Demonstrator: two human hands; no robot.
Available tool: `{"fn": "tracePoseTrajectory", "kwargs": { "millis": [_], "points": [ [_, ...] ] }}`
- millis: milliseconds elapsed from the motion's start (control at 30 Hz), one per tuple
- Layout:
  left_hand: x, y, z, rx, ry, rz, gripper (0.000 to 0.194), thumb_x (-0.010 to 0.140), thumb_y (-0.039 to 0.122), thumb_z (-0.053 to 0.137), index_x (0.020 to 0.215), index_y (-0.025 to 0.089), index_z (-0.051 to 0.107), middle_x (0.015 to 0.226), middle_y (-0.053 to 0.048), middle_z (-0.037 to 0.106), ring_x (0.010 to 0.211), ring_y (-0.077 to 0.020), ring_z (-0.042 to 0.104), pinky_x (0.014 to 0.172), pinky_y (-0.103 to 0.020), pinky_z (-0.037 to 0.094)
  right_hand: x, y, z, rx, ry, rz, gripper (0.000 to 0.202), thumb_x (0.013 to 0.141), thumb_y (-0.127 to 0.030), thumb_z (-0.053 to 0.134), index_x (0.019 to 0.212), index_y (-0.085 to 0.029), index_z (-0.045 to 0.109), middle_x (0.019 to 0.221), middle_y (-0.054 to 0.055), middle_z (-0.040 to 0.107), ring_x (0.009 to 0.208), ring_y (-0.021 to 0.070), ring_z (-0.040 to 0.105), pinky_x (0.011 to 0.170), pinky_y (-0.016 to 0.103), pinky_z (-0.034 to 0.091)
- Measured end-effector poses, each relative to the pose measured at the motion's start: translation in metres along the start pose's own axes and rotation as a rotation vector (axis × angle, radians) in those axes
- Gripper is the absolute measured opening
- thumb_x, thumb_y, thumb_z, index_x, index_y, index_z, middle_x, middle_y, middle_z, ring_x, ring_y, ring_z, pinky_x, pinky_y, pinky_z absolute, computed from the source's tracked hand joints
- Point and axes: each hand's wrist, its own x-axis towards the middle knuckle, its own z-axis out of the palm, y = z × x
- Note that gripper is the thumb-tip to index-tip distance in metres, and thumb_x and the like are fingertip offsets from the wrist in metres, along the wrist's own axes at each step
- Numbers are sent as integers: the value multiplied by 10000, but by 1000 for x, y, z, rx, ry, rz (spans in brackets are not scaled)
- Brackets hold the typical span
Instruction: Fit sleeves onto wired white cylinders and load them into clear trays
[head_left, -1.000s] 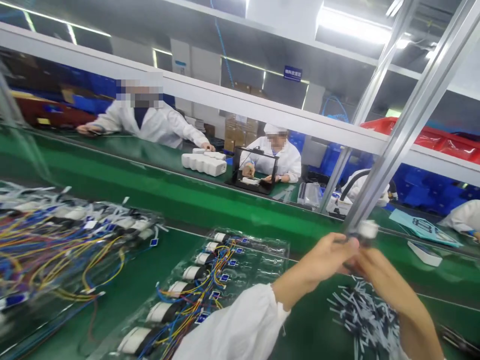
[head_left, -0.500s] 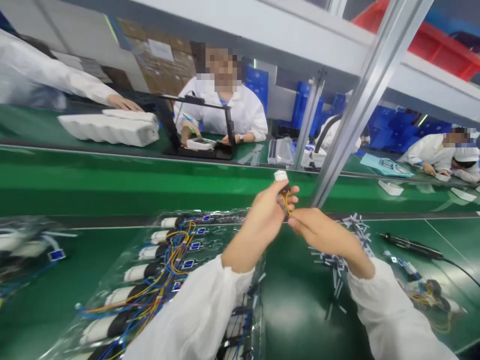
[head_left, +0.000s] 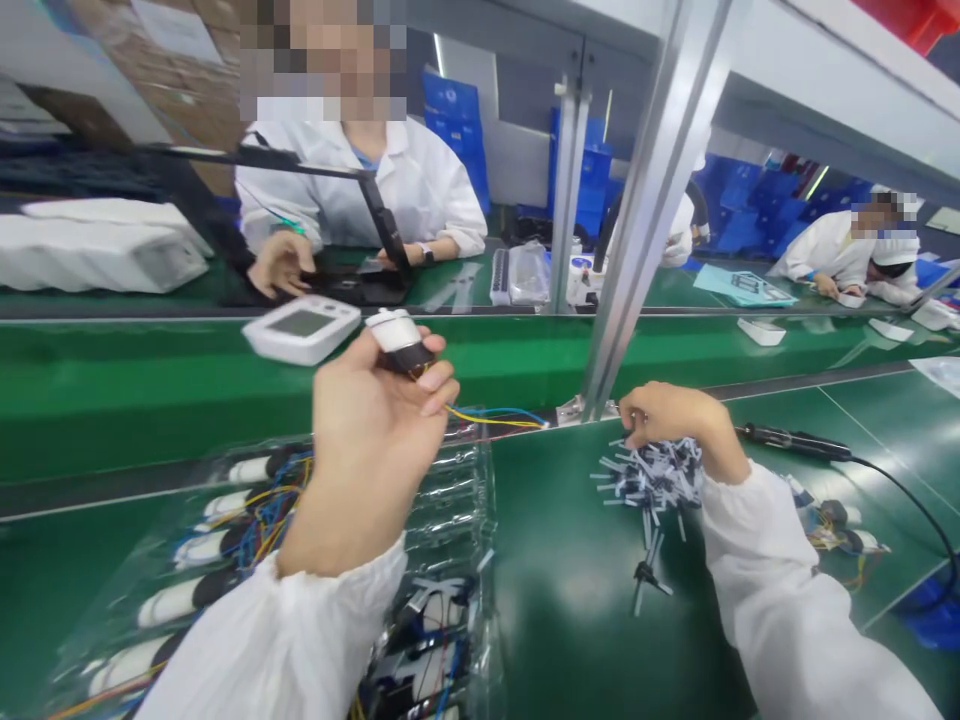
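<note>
My left hand [head_left: 367, 450] is closed round a small white-and-black cylindrical motor [head_left: 394, 333], white end up. Blue, yellow and red wires [head_left: 499, 415] trail from it to the right, ending in a small pale connector. My right hand [head_left: 671, 415] has its fingers bent and drawn together above a pile of small black parts with whitish strips [head_left: 652, 475]; whatever is between the fingertips is hidden. Beneath my left forearm, a clear plastic tray [head_left: 450, 480] carries several similar wired cylinders [head_left: 172, 600].
A black pen-like tool with a cord [head_left: 799, 440] lies right of the pile, near more wired parts [head_left: 840, 525]. A metal post [head_left: 637, 230] rises at the bench's back edge. Beyond, a white device with a screen [head_left: 300, 330] is near a co-worker in white [head_left: 427, 180].
My hands have parted: the left moved leftward with the motor, the right let go of its wires and went to the pile. A white device now shows on the green strip ahead.
</note>
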Motion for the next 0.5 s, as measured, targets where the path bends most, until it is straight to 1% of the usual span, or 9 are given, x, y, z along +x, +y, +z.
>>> {"fn": "tracePoseTrajectory", "kwargs": {
  "millis": [67, 133, 233, 300, 367, 433, 500],
  "points": [
    [1, -1, -1, -6, 12, 2, 301, 1026, 151, 360, 790, 181, 544, 621, -19, 557, 388, -60, 385, 309, -171, 258, 7, 4, 9, -6, -48, 53, 239, 747, -271, 886, 924, -180, 754, 865, 67, 785, 781, 222, 723, 635, 266, 438],
    [2, -2, -2, -16, 22, -16, 293, 1026, 140, 341, 810, 181, 535, 623, -18, 554, 386, -58, 391, 310, -168, 262, 11, 8, 18, -8, -87, 93, 223, 708, -263, 902, 866, -169, 775, 782, 68, 776, 704, 222, 716, 602, 269, 432],
    [1, -5, 0, -60, 30, -87, 286, 1033, 131, 298, 847, 188, 508, 632, -20, 548, 390, -64, 400, 325, -168, 283, 12, 14, 31, 11, -121, 91, 123, 708, -223, 870, 779, -152, 800, 702, 80, 763, 656, 228, 711, 594, 276, 438],
    [1, -3, 3, -81, 35, -133, 295, 1042, 145, 258, 860, 196, 486, 636, -21, 546, 397, -70, 400, 341, -171, 293, 9, 19, 35, 43, -110, 47, 68, 735, -192, 828, 784, -146, 821, 750, 93, 785, 703, 234, 726, 613, 276, 449],
    [4, 4, 8, -78, 34, -145, 310, 1049, 177, 221, 871, 199, 474, 630, -23, 545, 410, -79, 401, 355, -178, 292, 5, 24, 35, 85, -79, -18, 82, 767, -167, 783, 828, -150, 837, 843, 93, 810, 779, 229, 739, 655, 269, 464],
    [10, 14, 14, -78, 22, -111, 290, 1053, 215, 246, 873, 197, 472, 616, -16, 536, 419, -82, 401, 364, -180, 277, -3, 28, 31, 127, -44, -87, 110, 797, -144, 744, 854, -154, 838, 886, 78, 816, 818, 212, 737, 703, 259, 475],
    [17, 25, 17, -87, -30, -36, 265, 1058, 238, 305, 857, 190, 470, 611, -2, 529, 429, -72, 404, 378, -175, 271, -13, 28, 23, 156, 2, -154, 123, 835, -132, 705, 857, -150, 824, 882, 64, 810, 821, 193, 723, 740, 254, 477]
  ]
}}
